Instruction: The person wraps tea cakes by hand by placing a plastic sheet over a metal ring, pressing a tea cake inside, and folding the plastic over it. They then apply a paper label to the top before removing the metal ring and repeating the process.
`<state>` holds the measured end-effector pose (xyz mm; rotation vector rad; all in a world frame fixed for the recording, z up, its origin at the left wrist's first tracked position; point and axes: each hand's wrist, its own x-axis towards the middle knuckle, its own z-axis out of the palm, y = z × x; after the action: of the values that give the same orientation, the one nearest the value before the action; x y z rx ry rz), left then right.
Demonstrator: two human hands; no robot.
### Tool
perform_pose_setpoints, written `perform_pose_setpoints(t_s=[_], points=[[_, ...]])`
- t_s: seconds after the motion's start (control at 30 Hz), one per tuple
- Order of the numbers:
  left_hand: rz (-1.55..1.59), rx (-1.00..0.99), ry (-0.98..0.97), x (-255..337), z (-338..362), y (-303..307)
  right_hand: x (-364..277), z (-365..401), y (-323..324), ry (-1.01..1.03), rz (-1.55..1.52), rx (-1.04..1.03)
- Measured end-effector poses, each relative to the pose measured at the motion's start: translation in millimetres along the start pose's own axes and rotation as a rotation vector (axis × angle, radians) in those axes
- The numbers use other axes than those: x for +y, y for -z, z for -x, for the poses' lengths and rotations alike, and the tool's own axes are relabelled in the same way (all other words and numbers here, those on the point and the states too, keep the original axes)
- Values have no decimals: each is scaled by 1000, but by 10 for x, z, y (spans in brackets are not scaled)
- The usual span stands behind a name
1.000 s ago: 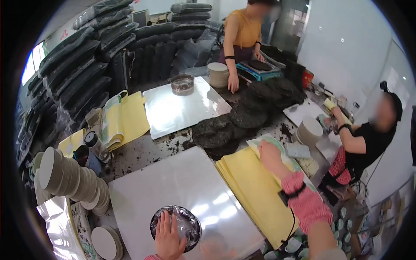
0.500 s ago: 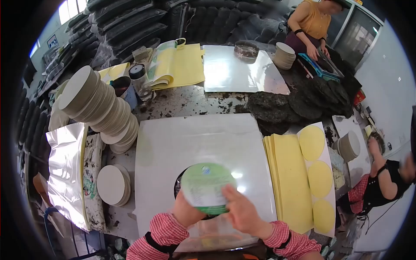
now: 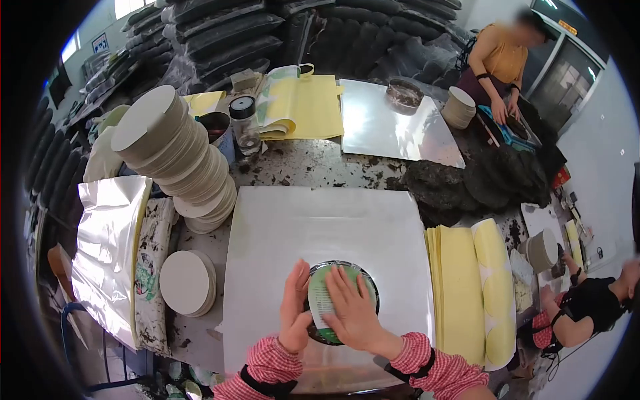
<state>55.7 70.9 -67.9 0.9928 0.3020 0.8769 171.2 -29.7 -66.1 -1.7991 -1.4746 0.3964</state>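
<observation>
A crumb-strewn bench (image 3: 307, 167) carries a large white sheet (image 3: 327, 220), with a leaning stack of pale discs (image 3: 173, 153) to its left and a pile of yellow sheets (image 3: 460, 293) to its right. Near the sheet's front edge sits a dark round cake (image 3: 371, 293), topped by a green label (image 3: 323, 297). The left hand (image 3: 295, 313) lies open along the cake's left rim. The right hand (image 3: 353, 313) lies open and flat across the label. Neither hand grips anything — both only press down.

The label appears to sit left of the cake's centre, with dark rim showing on the right. If it is pressed home like this it may set crooked. Uneven pressure from the two palms could also crease it or nudge the cake across the smooth sheet.

Half a second earlier both hands held the label lifted and tilted above the cake. Now it lies down on top with the fingers spread over it. A second ago the right hand was stretched out toward the yellow sheets, while the left alone rested on the cake.
</observation>
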Motion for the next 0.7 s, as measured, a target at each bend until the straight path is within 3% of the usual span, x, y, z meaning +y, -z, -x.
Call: perform_pose_setpoints(t_s=[0.03, 0.07, 0.13, 0.17, 0.2, 0.27, 0.3, 0.33, 0.4, 0.43, 0.5, 0.53, 0.67, 0.7], points=[[-4, -4, 13, -26, 4, 19, -83, -35, -35, 20, 249, -62], [-378, -59, -174, -80, 42, 41, -134, -42, -63, 38, 498, -137], [-1128, -177, -562, -90, 68, 12, -115, -36, -117, 8, 499, -172], [-1106, -313, -540, -23, 60, -19, -82, -33, -146, 23, 531, -154], [-1108, -310, -547, -25, 48, -5, -77, -45, -146, 40, 565, -135], [-1211, 85, -232, -89, 47, 133, -108, -64, -118, 23, 541, -131], [-962, 196, 111, -96, -30, 290, -140, -58, -130, -1, 509, -134], [-972, 216, 121, -101, 45, 328, -165, -38, -148, 8, 493, -149], [-1249, 118, -160, 211, 25, 32, -166, -36, -120, -45, 575, -168], [-1183, 28, -170, 342, 51, -141, -146, -17, -94, -138, 605, -323], [-1123, -188, -517, 317, 128, -383, 29, 62, -132, 35, 474, -67], [-1168, -204, -571, 318, 158, -500, 263, 149, -161, 151, 451, 31], [-1229, -103, -626, 403, 283, -499, 401, 192, 81, -25, 300, 145], [-1290, -104, -598, 492, 335, -508, 255, 99, -26, 49, 320, 187]])
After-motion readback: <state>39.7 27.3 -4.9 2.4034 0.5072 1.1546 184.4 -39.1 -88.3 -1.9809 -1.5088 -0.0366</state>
